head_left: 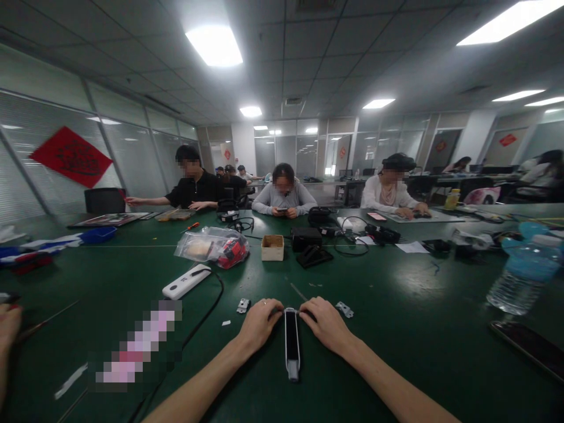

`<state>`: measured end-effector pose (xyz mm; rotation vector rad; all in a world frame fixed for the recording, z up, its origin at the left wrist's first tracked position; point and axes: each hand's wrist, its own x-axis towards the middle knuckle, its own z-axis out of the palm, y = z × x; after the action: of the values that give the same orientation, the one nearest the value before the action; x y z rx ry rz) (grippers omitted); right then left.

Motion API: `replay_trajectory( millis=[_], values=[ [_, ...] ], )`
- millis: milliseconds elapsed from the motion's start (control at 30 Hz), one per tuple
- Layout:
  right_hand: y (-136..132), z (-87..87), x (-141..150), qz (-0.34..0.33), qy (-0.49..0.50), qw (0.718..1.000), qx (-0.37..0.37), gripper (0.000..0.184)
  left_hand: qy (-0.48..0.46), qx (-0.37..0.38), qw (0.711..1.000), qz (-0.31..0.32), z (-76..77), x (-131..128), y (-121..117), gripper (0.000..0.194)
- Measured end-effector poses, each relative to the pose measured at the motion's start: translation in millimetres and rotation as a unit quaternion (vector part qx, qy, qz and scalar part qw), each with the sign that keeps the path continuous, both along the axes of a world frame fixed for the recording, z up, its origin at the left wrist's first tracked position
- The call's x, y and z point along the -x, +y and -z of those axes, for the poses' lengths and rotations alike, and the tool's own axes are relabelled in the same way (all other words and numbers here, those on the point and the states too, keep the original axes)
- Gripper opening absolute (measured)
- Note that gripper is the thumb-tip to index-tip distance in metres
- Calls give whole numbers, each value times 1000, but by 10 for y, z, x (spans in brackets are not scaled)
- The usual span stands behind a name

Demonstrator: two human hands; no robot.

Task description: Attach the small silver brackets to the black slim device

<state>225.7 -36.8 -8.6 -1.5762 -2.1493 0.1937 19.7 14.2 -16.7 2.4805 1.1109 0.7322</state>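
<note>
Both your left hand (259, 325) and right hand (326, 324) pinch the top end of the black device (291, 343), steadying it on the table (409, 352).

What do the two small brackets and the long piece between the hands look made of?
The brackets look like sheet metal: dull silver sheen, punched holes. The long piece looks like plastic, matte black in a pale casing, but that's uncertain.
</note>
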Motion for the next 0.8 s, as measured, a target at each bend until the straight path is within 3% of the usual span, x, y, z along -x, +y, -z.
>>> replay_trajectory(
  millis=[467,633,700,800],
  values=[
    [-54,-74,-22,-17,-28,999,8,24,14,8,1000,11,-72,3,-70,12],
    [-68,-137,-93,-31,-28,999,14,29,59,-26,998,10,-104,53,-49,19],
    [-42,-166,-191,-14,-35,999,-1,31,89,-55,995,7,-174,144,2,30],
    [28,-187,-437,45,-58,997,-31,31,120,-82,988,-46,-309,357,118,35]
  ],
)
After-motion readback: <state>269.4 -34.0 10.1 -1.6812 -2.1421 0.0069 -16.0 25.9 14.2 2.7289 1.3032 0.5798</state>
